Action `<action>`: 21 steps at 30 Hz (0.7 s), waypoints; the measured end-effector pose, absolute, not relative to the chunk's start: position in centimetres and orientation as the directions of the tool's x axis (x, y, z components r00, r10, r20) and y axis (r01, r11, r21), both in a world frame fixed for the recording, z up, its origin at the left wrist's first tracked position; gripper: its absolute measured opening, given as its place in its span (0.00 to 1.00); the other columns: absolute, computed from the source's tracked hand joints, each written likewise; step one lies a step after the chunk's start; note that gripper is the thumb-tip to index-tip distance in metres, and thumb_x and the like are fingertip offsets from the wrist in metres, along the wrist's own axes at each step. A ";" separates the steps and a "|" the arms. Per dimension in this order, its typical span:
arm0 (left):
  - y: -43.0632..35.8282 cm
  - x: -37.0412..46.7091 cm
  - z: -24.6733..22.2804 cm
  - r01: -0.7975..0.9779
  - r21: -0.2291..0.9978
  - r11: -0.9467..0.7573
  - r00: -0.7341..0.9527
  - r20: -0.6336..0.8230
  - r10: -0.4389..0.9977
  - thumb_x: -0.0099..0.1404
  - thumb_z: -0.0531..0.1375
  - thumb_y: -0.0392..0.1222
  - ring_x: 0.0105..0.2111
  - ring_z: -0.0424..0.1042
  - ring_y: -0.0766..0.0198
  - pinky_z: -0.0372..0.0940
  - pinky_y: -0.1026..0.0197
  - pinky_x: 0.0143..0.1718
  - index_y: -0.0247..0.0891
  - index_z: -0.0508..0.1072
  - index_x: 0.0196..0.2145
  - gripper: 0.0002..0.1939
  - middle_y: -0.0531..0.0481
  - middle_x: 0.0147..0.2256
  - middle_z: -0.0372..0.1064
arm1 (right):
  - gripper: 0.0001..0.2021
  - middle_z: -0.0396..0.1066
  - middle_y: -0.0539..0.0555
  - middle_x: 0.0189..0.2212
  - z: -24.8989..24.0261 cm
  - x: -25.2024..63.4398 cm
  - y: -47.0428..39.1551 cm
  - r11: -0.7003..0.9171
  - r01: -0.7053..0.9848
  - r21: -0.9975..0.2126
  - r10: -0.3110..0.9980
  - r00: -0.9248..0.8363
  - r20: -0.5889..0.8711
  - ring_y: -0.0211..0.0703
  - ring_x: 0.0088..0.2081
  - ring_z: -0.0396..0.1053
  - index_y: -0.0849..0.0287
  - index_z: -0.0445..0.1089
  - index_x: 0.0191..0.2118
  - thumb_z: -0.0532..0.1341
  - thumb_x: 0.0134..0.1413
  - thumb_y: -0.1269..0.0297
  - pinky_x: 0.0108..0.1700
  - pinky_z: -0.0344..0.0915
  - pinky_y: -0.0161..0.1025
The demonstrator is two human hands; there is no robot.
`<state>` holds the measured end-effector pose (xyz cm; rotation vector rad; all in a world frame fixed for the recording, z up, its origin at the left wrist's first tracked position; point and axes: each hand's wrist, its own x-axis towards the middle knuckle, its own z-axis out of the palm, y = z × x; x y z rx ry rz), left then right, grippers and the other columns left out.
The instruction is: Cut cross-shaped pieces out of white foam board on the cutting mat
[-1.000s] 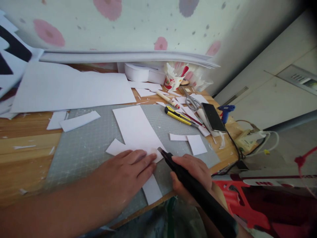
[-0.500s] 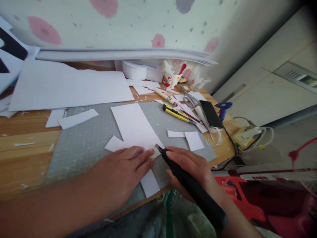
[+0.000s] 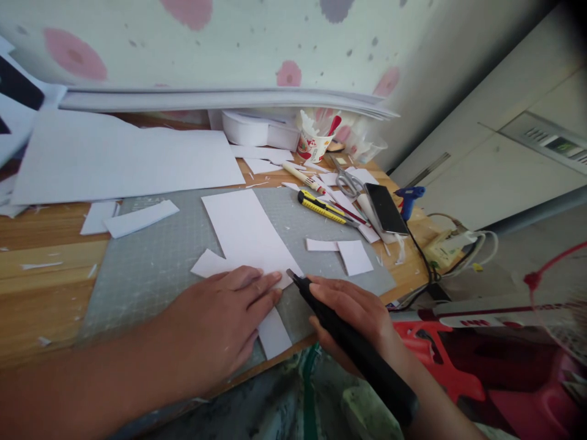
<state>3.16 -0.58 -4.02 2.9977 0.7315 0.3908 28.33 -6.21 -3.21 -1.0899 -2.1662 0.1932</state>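
A rectangular white foam-board piece (image 3: 250,223) lies slanted on the grey cutting mat (image 3: 147,269). My left hand (image 3: 224,318) is laid over its near end, fingers stretched out and pressing down. In my right hand (image 3: 367,311) is a thick black-handled cutter (image 3: 389,388) with a short metal blade. Its tip is at the board's near right corner, close to my left fingertips; whether it touches is hard to tell. Two smaller white strips stick out from beside my left hand, one to the left (image 3: 208,264) and one below (image 3: 274,336).
A yellow utility knife (image 3: 321,206), a marker (image 3: 300,176), scissors (image 3: 349,182) and a phone (image 3: 386,209) lie to the right. Behind them stands a paper cup (image 3: 314,146). A blue glue gun (image 3: 409,198) is near the table's right edge. A large white sheet (image 3: 128,159) lies at back left.
The whole view has shifted slightly. Both hands and the cutter keep almost the same place on the board.
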 end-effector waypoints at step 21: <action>-1.1 3.1 -3.6 0.456 0.151 -0.877 0.857 0.191 0.479 0.63 0.61 0.44 0.58 0.68 0.44 0.64 0.43 0.59 0.40 0.75 0.55 0.22 0.41 0.62 0.67 | 0.26 0.77 0.62 0.52 -6.9 28.7 -9.1 0.584 0.634 -0.506 0.753 -0.193 0.629 0.51 0.50 0.79 0.51 0.66 0.59 0.64 0.55 0.74 0.49 0.78 0.48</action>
